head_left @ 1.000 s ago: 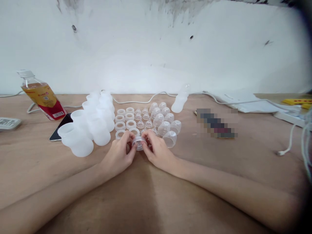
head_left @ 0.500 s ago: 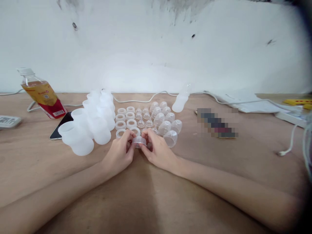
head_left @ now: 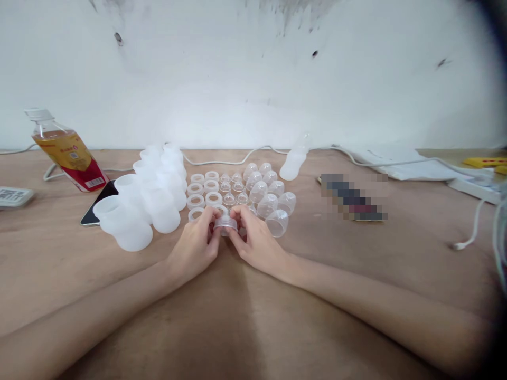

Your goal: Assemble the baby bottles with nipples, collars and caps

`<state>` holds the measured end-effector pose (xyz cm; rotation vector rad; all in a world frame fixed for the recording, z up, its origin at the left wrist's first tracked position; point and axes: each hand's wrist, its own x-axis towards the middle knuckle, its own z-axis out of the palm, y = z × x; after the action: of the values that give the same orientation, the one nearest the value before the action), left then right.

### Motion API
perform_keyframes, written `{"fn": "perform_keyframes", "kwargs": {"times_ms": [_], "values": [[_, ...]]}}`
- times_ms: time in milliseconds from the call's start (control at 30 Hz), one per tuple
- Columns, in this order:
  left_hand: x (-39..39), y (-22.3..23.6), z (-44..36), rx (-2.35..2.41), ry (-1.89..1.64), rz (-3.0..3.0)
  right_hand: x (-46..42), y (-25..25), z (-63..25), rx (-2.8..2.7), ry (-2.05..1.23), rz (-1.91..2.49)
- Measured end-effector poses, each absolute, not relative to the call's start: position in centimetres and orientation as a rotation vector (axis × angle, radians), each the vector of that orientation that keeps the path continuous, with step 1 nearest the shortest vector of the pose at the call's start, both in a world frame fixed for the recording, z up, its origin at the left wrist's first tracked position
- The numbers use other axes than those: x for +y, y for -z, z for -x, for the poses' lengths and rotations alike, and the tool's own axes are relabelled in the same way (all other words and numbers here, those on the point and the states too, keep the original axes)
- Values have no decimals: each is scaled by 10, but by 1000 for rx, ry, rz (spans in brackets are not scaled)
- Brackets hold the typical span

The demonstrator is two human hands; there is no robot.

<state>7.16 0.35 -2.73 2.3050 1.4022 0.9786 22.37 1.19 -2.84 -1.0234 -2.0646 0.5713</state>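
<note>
Between both hands is a translucent baby bottle collar ring (head_left: 225,222), with what looks like a clear nipple rising from its top. My left hand (head_left: 198,237) pinches its left side, thumb in front. From the right, my right hand (head_left: 255,235) grips the opposite side in the same way. Just beyond them lie rows of loose collar rings (head_left: 214,199) and clear nipples (head_left: 242,198), the nearest partly hidden by my fingers. Clear domed caps (head_left: 267,205) stand to the right of the nipples. Frosted bottle bodies (head_left: 134,227) are grouped on the left.
An assembled baby bottle (head_left: 293,162) stands by the wall. At left are a drink bottle (head_left: 75,153), a dark phone (head_left: 95,211) and a white device (head_left: 16,197). A blurred-out phone-like object (head_left: 352,198) lies right. A white cable (head_left: 245,158) crosses the back.
Both hands stay closed on the collar ring and have shifted slightly. The nipple above the ring shows more plainly now. The objects on the table have not moved.
</note>
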Motion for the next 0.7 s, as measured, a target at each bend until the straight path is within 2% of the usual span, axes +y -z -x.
{"fn": "perform_keyframes", "kwargs": {"times_ms": [700], "values": [[6, 23, -73, 1414, -951, -2217, 15, 24, -225, -1992, -744, 1060]]}}
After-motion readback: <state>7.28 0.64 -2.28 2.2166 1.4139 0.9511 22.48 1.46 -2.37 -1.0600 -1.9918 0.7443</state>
